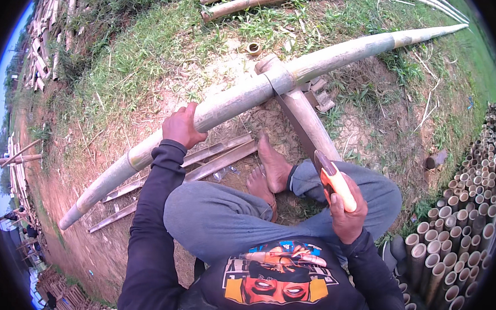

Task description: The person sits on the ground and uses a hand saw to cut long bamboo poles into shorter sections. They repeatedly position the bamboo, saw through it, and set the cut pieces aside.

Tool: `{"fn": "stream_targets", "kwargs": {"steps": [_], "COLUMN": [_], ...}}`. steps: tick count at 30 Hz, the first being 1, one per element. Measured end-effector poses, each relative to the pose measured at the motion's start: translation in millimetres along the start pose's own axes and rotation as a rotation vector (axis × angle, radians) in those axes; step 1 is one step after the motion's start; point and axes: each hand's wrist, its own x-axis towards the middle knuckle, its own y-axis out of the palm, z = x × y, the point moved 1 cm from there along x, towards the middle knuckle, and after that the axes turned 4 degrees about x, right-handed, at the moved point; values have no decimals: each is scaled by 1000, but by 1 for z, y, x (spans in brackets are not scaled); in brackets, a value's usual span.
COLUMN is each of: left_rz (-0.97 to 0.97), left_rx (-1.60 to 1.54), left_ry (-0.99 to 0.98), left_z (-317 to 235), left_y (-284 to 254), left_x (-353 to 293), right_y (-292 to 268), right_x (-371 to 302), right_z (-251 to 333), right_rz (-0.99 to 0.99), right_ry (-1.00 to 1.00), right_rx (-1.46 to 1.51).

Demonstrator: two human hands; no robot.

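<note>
A long, thick bamboo pole (pixel 239 101) slants across the view from lower left to upper right. My left hand (pixel 183 127) lies over it left of the middle, thumb on the near side and fingers over the far side. In my right hand (pixel 347 212) is the orange handle of a hand saw (pixel 300 127). The saw's dark blade runs up and away from my fist, and its far end meets the pole beside a node. Beneath the pole there, a shorter bamboo piece (pixel 311 122) crosses it as a support.
Split bamboo strips (pixel 219 160) lie on the ground near my bare feet (pixel 273 162). Many cut bamboo tubes (pixel 450 250) stand upright at the right. More poles (pixel 256 3) lie on the grass at the far side, and a bamboo heap (pixel 55 27) is at far left.
</note>
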Motion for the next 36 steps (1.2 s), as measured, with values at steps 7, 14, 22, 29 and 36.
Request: {"fn": "stream_targets", "kwargs": {"steps": [7,14,22,29,36], "left_rz": [-56,-45,-71,4,-54], "left_rx": [-3,-5,3,-40,-49], "left_ry": [16,20,10,-39,-4], "left_z": [0,2,1,0,5], "left_y": [3,2,10,7,26], "left_x": [-1,-3,0,-3,-1], "right_y": [111,45,90,65,37], "right_x": [153,67,123,90,50], "right_z": [-55,-25,-54,-45,-26], "right_rz": [-28,0,-39,-14,-10], "right_ry": [-205,-31,-26,-127,-73], "right_rx": [-94,-21,-20,-89,2]}}
